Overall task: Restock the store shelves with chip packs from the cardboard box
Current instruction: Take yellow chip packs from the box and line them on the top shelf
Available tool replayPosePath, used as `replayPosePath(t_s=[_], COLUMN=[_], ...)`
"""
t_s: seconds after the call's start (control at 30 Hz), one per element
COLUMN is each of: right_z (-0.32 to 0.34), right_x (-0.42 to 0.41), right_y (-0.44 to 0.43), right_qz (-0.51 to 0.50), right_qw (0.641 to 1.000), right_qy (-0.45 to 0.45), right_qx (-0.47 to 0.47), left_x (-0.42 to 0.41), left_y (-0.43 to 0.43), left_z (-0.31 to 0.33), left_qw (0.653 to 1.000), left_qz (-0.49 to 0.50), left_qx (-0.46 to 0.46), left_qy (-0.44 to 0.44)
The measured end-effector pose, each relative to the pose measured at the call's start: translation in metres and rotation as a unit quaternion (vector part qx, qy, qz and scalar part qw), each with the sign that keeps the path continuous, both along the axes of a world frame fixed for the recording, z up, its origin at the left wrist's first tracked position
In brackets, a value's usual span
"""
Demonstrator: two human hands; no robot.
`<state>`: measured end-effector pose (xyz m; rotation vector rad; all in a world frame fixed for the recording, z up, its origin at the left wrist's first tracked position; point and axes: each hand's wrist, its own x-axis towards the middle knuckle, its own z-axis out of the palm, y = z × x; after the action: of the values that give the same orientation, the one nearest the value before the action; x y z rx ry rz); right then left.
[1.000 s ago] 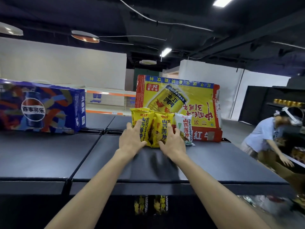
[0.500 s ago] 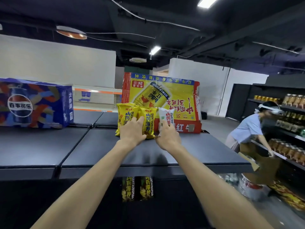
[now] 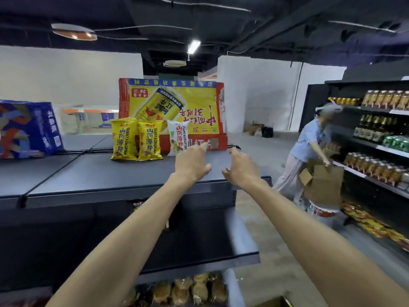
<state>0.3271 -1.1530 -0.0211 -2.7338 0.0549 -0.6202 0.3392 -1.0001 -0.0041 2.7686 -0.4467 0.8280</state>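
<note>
Retail store aisle. Black metal shelving (image 3: 314, 100) carries rows of bottles (image 3: 374, 168) and cans (image 3: 396, 142). Chip packs (image 3: 124, 140) and a printed drink carton (image 3: 190, 100) stand on a shelf top (image 3: 93, 173), and another person (image 3: 309, 145) stands at the bottle shelves.

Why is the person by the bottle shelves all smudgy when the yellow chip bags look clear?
Head view: the person at the right is smeared, probably by motion blur, worst at the head. Head view: the yellow chip packs stand fairly sharp, their print readable. Head view: the ceiling strip light glares plain white against the dark ceiling.
</note>
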Motion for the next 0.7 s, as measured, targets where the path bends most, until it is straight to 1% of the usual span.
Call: replayPosePath(t_s=[0.23, 0.3, 0.37, 0.47, 0.57, 0.63, 0.7], right_z=[-0.048, -0.070, -0.097, -0.150, -0.211, -0.252, -0.291], right_x=[-0.039, -0.047, -0.055, -0.070, -0.085, -0.094, -0.102], right_y=[-0.101, -0.124, -0.141, -0.157, -0.165, -0.168, -0.170], right_qz=[-0.041, -0.061, -0.077, -0.094, -0.108, -0.126, -0.146], right_qw=[0.998, 0.996, 0.994, 0.990, 0.980, 0.969, 0.954], right_qy=[0.036, 0.049, 0.071, 0.103, 0.167, 0.210, 0.255], right_qx=[-0.023, -0.030, -0.034, -0.012, 0.024, 0.039, 0.056], left_x=[-0.033, -0.040, -0.045, -0.049, -0.052, -0.052, -0.052], left_y=[-0.100, -0.123, -0.143, -0.162, -0.174, -0.177, -0.179], left_z=[-0.056, -0.083, -0.118, -0.180, -0.246, -0.292, -0.337], left_qw=[0.995, 0.992, 0.988, 0.975, 0.956, 0.942, 0.923], left_qz=[-0.098, -0.128, -0.150, -0.182, -0.200, -0.211, -0.237], left_qx=[0.011, 0.016, 0.027, 0.077, 0.116, 0.127, 0.115], left_qy=[-0.027, -0.011, 0.027, 0.100, 0.182, 0.228, 0.279])
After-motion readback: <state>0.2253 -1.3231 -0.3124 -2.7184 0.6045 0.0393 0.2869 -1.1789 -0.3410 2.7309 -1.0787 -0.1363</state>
